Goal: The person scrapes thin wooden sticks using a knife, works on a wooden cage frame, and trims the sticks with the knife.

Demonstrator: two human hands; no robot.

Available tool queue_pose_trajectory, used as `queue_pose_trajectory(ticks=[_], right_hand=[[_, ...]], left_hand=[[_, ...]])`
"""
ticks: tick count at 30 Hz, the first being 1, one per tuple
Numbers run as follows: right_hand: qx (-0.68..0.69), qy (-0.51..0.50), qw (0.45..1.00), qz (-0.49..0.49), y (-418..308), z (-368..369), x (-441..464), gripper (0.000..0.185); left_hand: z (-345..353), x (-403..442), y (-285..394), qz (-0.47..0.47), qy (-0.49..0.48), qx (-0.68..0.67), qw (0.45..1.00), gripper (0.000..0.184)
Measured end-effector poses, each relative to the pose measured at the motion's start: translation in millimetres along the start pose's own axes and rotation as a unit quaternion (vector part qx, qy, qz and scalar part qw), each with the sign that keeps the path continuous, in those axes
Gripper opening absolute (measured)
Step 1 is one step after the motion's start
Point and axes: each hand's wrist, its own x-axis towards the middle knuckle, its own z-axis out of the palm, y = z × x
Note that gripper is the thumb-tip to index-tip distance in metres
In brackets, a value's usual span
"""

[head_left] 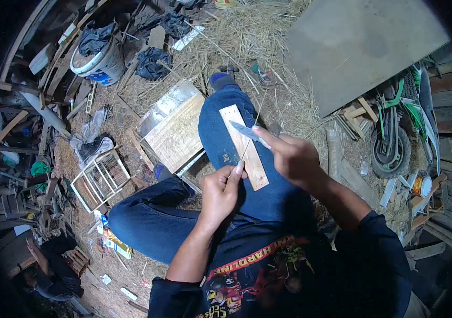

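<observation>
The right hand (292,153) is closed round the handle of a knife with a pale, pointed blade (243,129), which points toward ten o'clock and lies over a flat, narrow, light-brown wooden board (251,163). The left hand (221,191) is narrow, thumb and fingers pinching the lower end of a long, thin, straw-coloured stick (260,108) beside the board's lower half. The stick runs up from that pinch toward one o'clock, crossing the blade (whether the edge bites into it, I cannot tell). The board rests on a blue-jeaned thigh (218,119), tilted so that one end points to eleven o'clock and the other to five; small dark holes mark its upper end.

Taking the board as the centre of the dial, a pale, rectangular wooden slab (175,135) is near at nine o'clock, with a whitish, scuffed surface at its upper part. Farther out toward eight o'clock stands a slatted frame of pale wooden sticks (100,180). At ten o'clock is a round white bucket (91,66) with black plastic in its mouth. A broad, flat grey panel (363,47) lies toward one o'clock, and a green-and-white motorbike (395,124) is at three. Well apart, toward eight o'clock, another person (59,275) in dark clothing has a hand raised.
</observation>
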Motion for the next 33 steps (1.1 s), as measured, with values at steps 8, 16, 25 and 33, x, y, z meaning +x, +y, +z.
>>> queue_pose_trajectory(ticks=[8, 16, 25, 33], right_hand=[[-0.019, 0.004, 1.0, -0.02, -8.0, -3.1, 0.5, 0.056], [-0.021, -0.006, 0.999, -0.033, -10.1, 6.7, -7.1, 0.051], [-0.037, 0.01, 0.999, -0.019, -10.9, 6.5, -5.2, 0.054], [0.017, 0.031, 0.998, -0.052, -0.3, 14.6, -0.6, 0.046]], left_hand=[[1.2, 2.2, 2.3, -0.033, -0.009, -0.034, 0.999, 0.034], [3.7, 0.0, -4.9, -0.004, -0.004, -0.057, 0.998, 0.037], [5.4, -0.7, -7.3, 0.002, 0.009, -0.045, 0.999, 0.036], [-9.1, -4.6, 0.8, -0.12, -0.065, -0.265, 0.954, 0.036]])
